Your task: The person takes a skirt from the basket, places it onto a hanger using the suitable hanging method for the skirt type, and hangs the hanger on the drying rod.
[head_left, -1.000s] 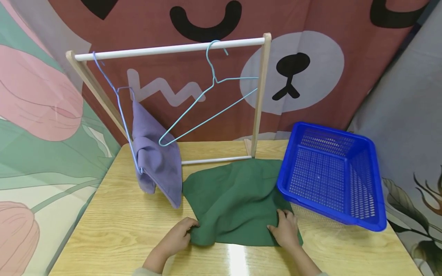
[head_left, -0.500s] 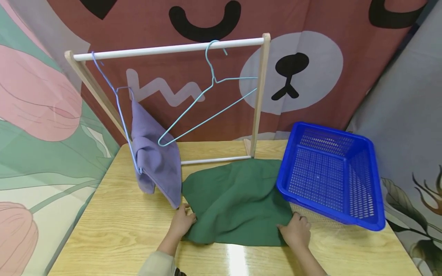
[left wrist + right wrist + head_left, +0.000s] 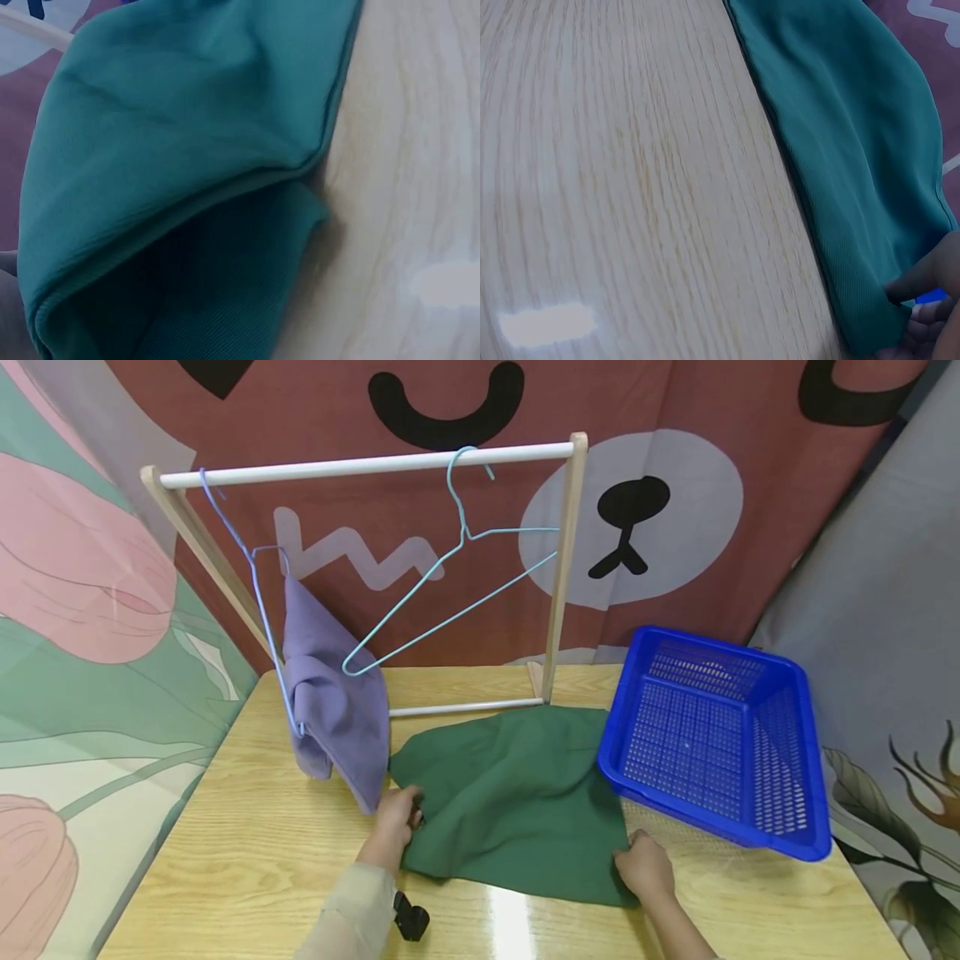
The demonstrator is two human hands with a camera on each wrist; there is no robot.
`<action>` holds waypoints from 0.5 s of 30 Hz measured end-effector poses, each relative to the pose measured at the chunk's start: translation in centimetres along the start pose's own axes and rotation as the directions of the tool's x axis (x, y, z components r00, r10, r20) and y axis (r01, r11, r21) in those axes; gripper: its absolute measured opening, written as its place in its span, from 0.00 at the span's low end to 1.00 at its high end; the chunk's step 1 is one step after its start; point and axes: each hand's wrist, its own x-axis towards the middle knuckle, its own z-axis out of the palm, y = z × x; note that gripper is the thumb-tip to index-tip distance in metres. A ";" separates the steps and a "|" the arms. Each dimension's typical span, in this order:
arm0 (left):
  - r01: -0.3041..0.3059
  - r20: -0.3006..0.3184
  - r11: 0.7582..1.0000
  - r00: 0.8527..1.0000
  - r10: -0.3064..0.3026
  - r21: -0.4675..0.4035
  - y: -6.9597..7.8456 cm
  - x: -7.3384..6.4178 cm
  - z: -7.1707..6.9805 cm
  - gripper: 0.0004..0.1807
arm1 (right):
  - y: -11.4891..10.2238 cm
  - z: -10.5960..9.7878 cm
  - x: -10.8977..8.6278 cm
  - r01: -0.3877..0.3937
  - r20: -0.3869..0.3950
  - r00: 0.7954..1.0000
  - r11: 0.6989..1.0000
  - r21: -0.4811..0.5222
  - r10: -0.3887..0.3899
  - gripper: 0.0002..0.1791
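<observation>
A green cloth (image 3: pixel 517 802) lies wrinkled on the wooden table, its near edge toward me. My left hand (image 3: pixel 397 817) grips its left edge with curled fingers, just below the tip of the hanging purple cloth (image 3: pixel 333 693). At the near right corner, my right hand (image 3: pixel 647 864) pinches the cloth. In the right wrist view, the thumb (image 3: pixel 922 277) lies on top of that corner with fingers curled under it. The left wrist view shows the green cloth (image 3: pixel 172 120) raised in a fold over a lower layer; the left fingers are mostly hidden there.
A small clothes rack (image 3: pixel 375 466) stands behind the cloth. From it hang a light blue hanger (image 3: pixel 405 602) and a purple hanger (image 3: pixel 258 602) bearing the purple cloth. A blue plastic basket (image 3: pixel 686 735) sits at the right, overlapping the green cloth's edge in this view.
My left hand has moved up along the green cloth's left edge. The right hand has shifted right and slightly down to its near right corner, and the near edge now slants.
</observation>
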 end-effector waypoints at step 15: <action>-0.238 0.016 0.944 0.970 0.241 0.228 -2.5 10.0 -2.1 0.13 | 1.3 -0.7 -1.0 0.115 0.050 0.992 0.991 -0.064 -0.112 0.15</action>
